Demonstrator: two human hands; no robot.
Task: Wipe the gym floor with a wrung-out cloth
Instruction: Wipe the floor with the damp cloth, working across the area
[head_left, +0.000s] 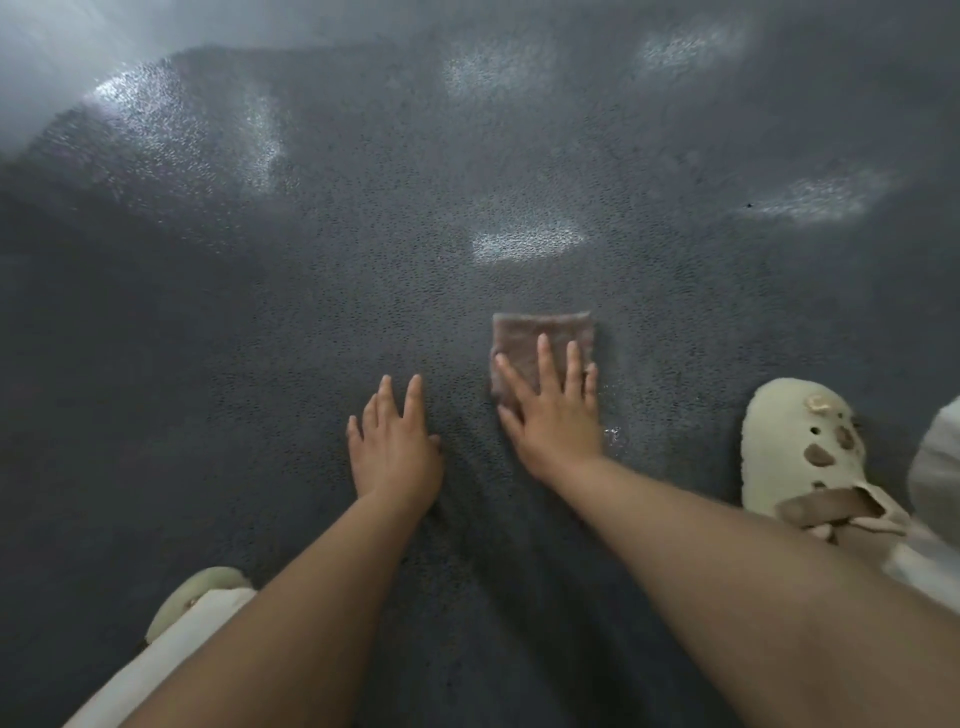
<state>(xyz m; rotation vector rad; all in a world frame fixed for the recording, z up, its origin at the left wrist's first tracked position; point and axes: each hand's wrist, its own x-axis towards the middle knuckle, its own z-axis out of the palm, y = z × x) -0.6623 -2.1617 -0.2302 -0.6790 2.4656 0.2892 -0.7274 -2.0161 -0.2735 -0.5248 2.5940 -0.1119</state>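
Crouching with a cream clog (802, 452) near right, we brace our left hand (395, 452) flat with fingers spread on the dark floor (208, 364), while our right hand (553, 415) presses open-palmed on the folded brown cloth (524, 343) just ahead. We should keep even pressure and push in overlapping strokes toward the far shiny patches (524, 244); only our own foot crowds the right side.

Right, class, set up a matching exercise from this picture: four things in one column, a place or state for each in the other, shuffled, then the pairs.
Column one:
1. left hand
2. right hand
3. folded brown cloth
4. cream clog with holes

Column two:
A. lying under spread fingers
B. far right, on the dark speckled floor
C. flat on bare floor
D. pressing on the cloth

Pairs: 1-C, 2-D, 3-A, 4-B
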